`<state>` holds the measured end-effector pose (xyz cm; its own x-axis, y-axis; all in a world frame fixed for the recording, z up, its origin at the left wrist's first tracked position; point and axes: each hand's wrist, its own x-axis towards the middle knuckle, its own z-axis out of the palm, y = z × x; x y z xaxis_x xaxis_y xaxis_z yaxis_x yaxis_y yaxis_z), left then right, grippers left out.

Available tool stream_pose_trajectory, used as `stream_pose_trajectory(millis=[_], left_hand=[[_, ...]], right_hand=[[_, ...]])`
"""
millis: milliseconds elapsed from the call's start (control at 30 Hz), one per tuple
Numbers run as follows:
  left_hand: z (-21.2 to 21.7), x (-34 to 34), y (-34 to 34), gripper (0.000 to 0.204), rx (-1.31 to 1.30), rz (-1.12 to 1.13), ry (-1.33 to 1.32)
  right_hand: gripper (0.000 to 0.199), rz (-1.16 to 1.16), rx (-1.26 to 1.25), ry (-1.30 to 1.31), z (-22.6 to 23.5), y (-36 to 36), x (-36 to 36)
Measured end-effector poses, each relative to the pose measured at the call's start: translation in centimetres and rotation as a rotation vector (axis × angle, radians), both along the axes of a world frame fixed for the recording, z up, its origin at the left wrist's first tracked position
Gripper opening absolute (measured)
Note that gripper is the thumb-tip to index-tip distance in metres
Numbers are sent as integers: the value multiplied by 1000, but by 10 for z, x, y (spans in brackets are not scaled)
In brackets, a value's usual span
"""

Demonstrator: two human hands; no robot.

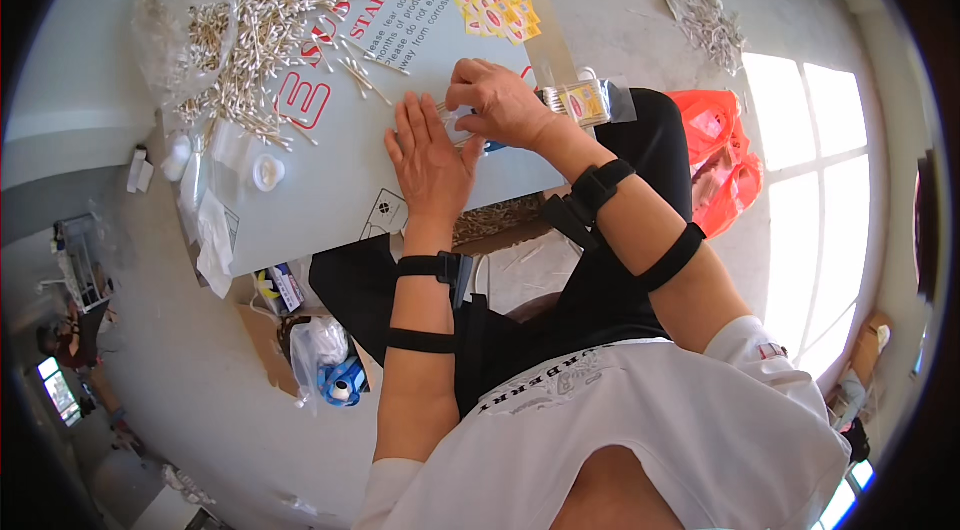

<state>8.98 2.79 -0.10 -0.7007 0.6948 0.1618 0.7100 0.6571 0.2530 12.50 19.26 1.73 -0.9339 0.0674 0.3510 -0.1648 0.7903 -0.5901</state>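
My left hand [430, 155] lies on the table with its fingers stretched out, against one side of a small clear plastic bag [459, 119]. Over that bag bends my right hand [497, 106], its fingers curled and closed at the plastic. The contents of the bag are mostly hidden by my hands. Just right of my right wrist, a filled packet of cotton swabs [583, 103] with a yellow-and-white label sits at the table's edge. A few loose cotton swabs [362, 80] lie beyond my left fingertips.
A large heap of cotton swabs [270, 15] covers the table's far left. Small yellow-and-white cards [500, 10] are spread at the far right. A white round tub [267, 172] stands at left. On the floor are a red plastic bag [715, 155] and a cardboard box [268, 345].
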Motion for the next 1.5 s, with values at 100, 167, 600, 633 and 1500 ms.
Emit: stream_pose_trajectory(millis=[100,167,600,633,1500], left_hand=[[0,-2,0,88,0,-1,-13],[0,-3,1,89,3,-7,-19],[-4,-3,0,84,-42,4,53],[-5,-3,3,84,-41,3,53],[23,6,-9,75,52,-213,-83]], right_hand=[[12,36,143,-35,-7,-2,-2],[11,18,174,-63,-8,-3,-3],[8,-41,279,-520,19,-10,-11],[9,-115,192,-429,15,-9,-9],[28,-395,-1279,100,-22,-28,37]])
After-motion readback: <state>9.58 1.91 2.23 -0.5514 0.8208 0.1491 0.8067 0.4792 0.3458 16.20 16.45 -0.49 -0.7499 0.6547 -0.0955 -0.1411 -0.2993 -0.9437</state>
